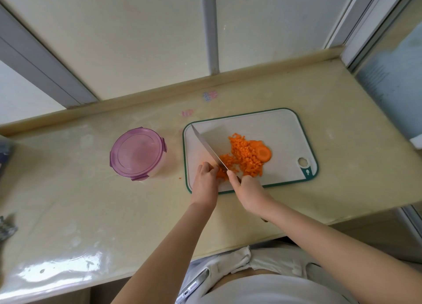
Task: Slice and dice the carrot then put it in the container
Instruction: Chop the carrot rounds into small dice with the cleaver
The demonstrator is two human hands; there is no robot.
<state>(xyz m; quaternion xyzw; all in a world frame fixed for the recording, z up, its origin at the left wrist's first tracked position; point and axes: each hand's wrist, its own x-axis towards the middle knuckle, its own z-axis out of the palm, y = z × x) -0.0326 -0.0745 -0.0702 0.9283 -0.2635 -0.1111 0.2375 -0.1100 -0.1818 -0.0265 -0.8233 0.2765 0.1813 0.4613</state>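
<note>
Right hand [247, 189] gripping knife [209, 147], blade long axis running up-left across cutting board [285, 125]. Left hand [205, 182] fingers curled on carrot strips [221, 173], just left of blade, probably pinning them. Diced carrot pile [245, 157] right of blade. One round slice [263, 153]. One container [137, 154], lid shut, well left of board.

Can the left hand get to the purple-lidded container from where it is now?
Probably yes. The left hand rests at the board's left edge, and only bare counter lies between it and the container.
</note>
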